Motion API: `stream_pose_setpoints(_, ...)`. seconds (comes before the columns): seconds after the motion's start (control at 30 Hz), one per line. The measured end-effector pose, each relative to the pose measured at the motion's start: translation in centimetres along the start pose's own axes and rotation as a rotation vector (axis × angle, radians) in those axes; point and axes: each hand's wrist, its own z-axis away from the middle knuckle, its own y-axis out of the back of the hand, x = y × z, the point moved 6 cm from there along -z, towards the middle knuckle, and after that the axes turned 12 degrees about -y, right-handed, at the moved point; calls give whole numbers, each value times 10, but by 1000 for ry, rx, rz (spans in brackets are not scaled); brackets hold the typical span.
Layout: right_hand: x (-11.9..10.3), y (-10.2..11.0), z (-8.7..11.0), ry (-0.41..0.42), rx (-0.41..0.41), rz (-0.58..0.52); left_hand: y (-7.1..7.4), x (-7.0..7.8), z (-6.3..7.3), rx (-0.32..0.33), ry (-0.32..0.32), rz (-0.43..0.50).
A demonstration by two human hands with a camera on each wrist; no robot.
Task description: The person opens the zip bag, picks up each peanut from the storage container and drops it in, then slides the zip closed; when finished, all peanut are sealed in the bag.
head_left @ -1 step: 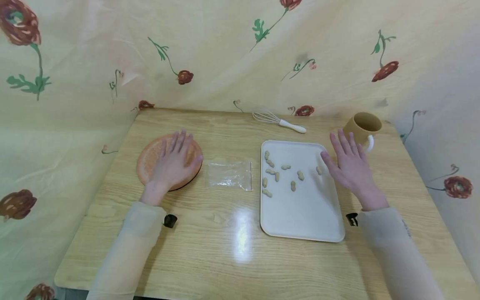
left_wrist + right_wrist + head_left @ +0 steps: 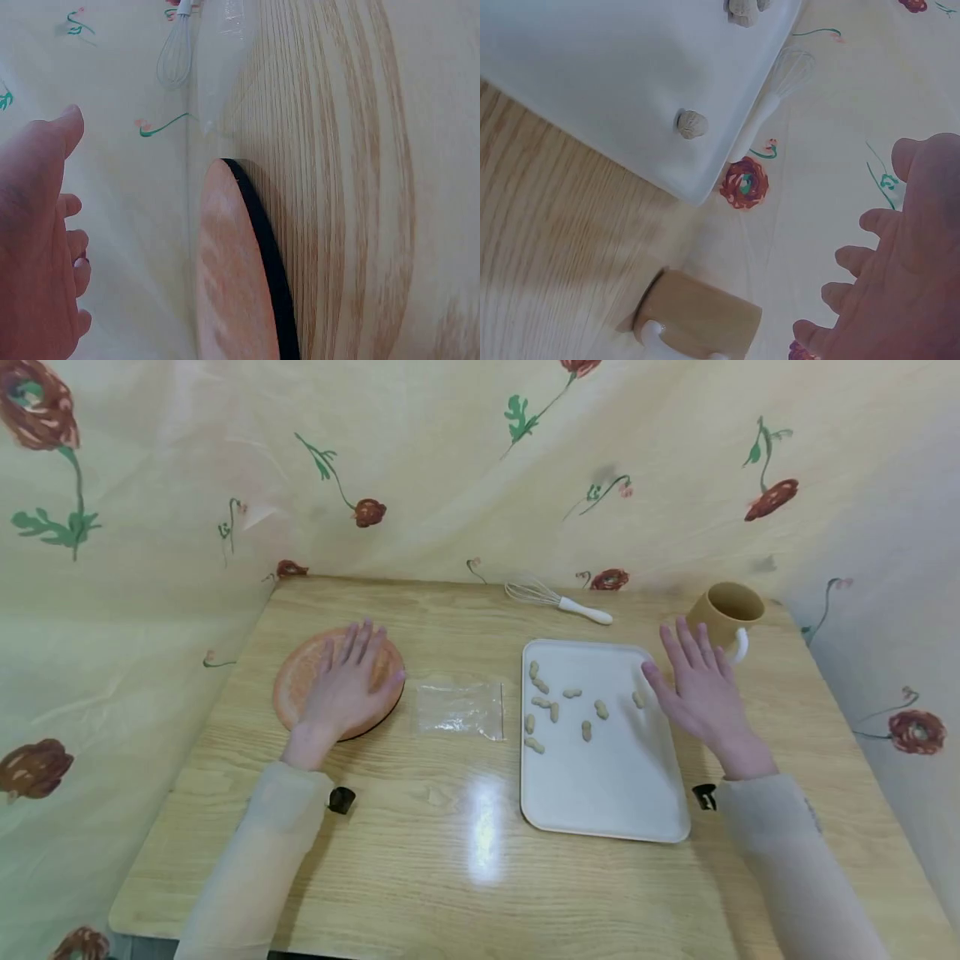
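My left hand [image 2: 343,693] hovers palm down over a round orange-patterned mat [image 2: 292,681] with a dark edge, its fingers spread and holding nothing. In the left wrist view a gap shows between that hand [image 2: 41,232] and the mat [image 2: 232,277]. My right hand [image 2: 705,697], also spread and holding nothing, is raised over the right rim of a white tray [image 2: 600,793]. Several peanuts in their shells [image 2: 587,731] lie scattered in the tray, mostly on its left. Just beyond the right fingertips stands a tan mug [image 2: 708,614] with a white handle.
Between mat and tray lies a clear plastic bag [image 2: 459,710], flat on the wooden table [image 2: 405,860]. A whisk [image 2: 585,610] with a white handle rests near the back edge. Flower-patterned cloth [image 2: 420,460] hangs behind the table and along its sides.
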Motion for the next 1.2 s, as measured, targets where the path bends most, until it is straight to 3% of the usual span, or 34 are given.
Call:
stream_pose_setpoints(0.33, 2, 1, 0, 19, -3, 7, 1, 9, -5, -16, -10, -5)
stream_pose_setpoints(0.53, 2, 1, 0, 26, -1, 9, -1, 20, -12, -57, -51, 1)
stream_pose_setpoints(0.63, 0, 1, 1, 34, 2, -26, -4, 30, -18, -65, -121, 46)
stream_pose_setpoints(0.8, -12, 2, 5, 64, 8, -188, -14, 49, -27, -77, -256, 120)
stream_pose_setpoints(0.97, -24, -4, 9, 65, 15, -286, -25, 71, -35, -126, -312, 109)
stream_pose_setpoints(1.2, -36, -23, 14, 73, -32, -367, -50, 103, -47, -258, -343, 87)
